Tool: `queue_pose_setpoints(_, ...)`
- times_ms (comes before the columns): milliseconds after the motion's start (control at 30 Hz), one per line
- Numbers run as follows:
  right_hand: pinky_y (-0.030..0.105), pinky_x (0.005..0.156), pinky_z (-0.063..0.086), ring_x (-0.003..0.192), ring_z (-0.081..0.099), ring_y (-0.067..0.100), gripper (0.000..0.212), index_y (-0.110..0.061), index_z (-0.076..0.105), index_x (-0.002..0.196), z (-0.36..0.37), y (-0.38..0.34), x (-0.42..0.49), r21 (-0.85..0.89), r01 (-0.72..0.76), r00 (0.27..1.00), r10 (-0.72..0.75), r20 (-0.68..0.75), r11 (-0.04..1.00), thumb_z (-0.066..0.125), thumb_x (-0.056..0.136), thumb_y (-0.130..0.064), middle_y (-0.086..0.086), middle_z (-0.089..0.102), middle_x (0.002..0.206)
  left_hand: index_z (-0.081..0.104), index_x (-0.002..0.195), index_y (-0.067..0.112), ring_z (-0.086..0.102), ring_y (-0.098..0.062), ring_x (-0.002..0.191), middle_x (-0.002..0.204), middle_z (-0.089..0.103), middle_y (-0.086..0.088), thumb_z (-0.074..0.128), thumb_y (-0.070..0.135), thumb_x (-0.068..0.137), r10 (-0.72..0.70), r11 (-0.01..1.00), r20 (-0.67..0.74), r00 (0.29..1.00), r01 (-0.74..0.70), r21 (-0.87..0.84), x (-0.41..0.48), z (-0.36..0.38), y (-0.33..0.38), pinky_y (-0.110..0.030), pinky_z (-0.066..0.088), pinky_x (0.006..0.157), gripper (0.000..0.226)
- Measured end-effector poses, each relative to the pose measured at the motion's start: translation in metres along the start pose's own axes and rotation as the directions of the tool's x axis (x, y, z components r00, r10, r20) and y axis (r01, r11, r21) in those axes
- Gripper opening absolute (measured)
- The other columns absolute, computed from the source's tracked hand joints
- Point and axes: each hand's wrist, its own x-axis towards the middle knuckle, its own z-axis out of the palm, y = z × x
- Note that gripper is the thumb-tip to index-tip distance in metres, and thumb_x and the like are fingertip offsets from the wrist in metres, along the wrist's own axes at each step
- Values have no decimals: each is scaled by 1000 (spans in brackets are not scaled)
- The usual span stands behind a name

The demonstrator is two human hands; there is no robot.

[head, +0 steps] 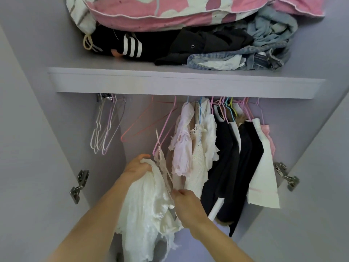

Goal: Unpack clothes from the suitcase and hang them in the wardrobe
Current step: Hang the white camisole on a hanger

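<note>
Gripping a white garment (145,201) below a pink hanger (163,127), the left hand (137,166) bunches its top while the right hand (186,202) pinches its edge.

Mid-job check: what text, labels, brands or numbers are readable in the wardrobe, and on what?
None: no word, number or sign can be read in this view.
Black garment on the shelf: white stripes only, no lettering.
Jeans: no legible label.
White garment: no tag shows.
</note>
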Motion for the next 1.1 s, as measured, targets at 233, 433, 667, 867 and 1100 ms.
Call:
queue_pose_setpoints(233, 23, 49, 27, 52, 35, 12, 37, -17, 38, 64, 8, -6, -4, 2, -99, 992, 98, 76, 995, 36, 101, -24, -4, 40, 62, 59, 118, 29, 55, -22, 112, 123, 57, -1, 73, 27, 64, -133, 977, 102, 986, 113, 181, -9, -22, -11, -29, 45, 85, 55)
queue_pose_setpoints(433, 22, 42, 22, 48, 28, 12, 30, -16, 38, 66, -7, -22, -30, -2, -156, 981, 155, 115, 988, 38, 96, -18, -3, 38, 64, 63, 96, 32, 59, -20, 106, 113, 63, 0, 68, 32, 45, -173, 958, 158, 972, 130, 254, -26, -27, -28, -35, 51, 93, 52)
queue_pose_setpoints(667, 23, 42, 21, 43, 26, 13, 28, -15, 44, 72, -32, -66, -45, 183, -175, 985, 172, 33, 967, 37, 98, -17, 0, 36, 60, 60, 117, 24, 55, -23, 114, 123, 58, 0, 75, 22, 72, -89, 973, 79, 993, 70, 218, -59, -42, 16, -28, 45, 86, 48)
queue_pose_setpoints(867, 20, 36, 19, 36, 26, 13, 26, -16, 43, 73, -14, -99, 1, 326, -107, 988, 138, -73, 939, 33, 97, -15, 0, 36, 59, 50, 138, 29, 55, -23, 120, 134, 58, 3, 67, 15, 86, 123, 975, -35, 992, -114, 190, -39, -41, 30, -24, 41, 94, 57)
queue_pose_setpoints(1100, 20, 36, 19, 32, 28, 12, 33, -17, 42, 71, 17, -103, 98, 414, 25, 984, 50, -169, 910, 35, 102, -27, 1, 37, 60, 60, 126, 27, 55, -27, 121, 131, 61, -6, 49, 5, 87, 240, 949, -119, 964, -207, 236, 24, 1, 4, -29, 43, 98, 46)
